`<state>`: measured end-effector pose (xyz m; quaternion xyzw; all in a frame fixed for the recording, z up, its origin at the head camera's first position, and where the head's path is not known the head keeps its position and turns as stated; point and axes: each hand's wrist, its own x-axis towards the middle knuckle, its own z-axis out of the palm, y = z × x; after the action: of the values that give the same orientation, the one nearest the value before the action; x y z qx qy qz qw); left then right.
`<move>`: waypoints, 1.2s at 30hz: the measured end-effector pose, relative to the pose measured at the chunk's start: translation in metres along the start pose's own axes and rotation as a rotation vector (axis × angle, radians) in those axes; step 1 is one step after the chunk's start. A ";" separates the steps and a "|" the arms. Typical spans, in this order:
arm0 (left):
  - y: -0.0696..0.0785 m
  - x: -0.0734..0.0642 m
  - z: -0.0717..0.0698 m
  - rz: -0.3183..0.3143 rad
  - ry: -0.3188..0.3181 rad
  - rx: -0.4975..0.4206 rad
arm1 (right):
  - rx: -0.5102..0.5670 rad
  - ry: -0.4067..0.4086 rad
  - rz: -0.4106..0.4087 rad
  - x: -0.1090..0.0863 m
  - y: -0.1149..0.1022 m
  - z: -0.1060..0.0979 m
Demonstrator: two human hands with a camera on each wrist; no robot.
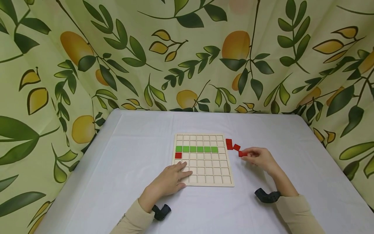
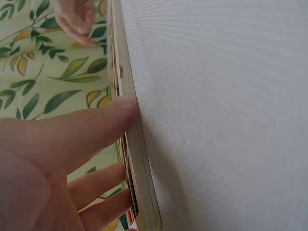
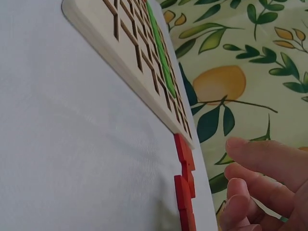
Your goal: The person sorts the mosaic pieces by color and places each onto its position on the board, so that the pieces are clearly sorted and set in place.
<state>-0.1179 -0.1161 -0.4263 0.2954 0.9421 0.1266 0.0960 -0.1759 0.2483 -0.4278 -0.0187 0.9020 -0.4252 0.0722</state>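
A pale wooden grid board [image 1: 204, 170] lies on the table, with a row of green square tiles [image 1: 197, 149] and one red tile [image 1: 178, 155] set in its cells. My left hand [image 1: 169, 178] rests on the board's near left corner with fingers spread; the left wrist view shows the thumb [image 2: 108, 118] touching its side edge. Right of the board, several loose red tiles [image 1: 229, 144] lie on the cloth. My right hand [image 1: 260, 158] hovers over the nearest one, fingers loosely bent. In the right wrist view, its fingers [image 3: 269, 156] appear apart from the red tiles [image 3: 183, 192].
A white cloth [image 1: 140, 139] covers the table. Behind and at both sides hangs a curtain [image 1: 163, 74] printed with leaves and orange fruit. A black device [image 1: 267, 196] sits at the right wrist and another [image 1: 161, 212] at the left.
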 end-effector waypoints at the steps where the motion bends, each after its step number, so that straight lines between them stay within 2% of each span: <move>1: 0.000 0.000 0.000 0.000 0.000 0.000 | -0.005 -0.002 0.004 0.000 0.002 -0.001; 8: 0.001 -0.001 -0.001 -0.006 0.000 -0.010 | -0.037 0.017 0.039 0.004 0.012 -0.005; 21: 0.001 -0.002 -0.001 -0.017 -0.007 -0.018 | -0.029 -0.007 0.020 0.011 0.023 -0.012; 36: 0.001 0.000 -0.001 -0.018 -0.010 -0.010 | -0.052 -0.031 0.095 0.015 0.031 -0.016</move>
<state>-0.1173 -0.1157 -0.4255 0.2873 0.9435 0.1287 0.1033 -0.1925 0.2785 -0.4431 0.0155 0.9115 -0.3972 0.1057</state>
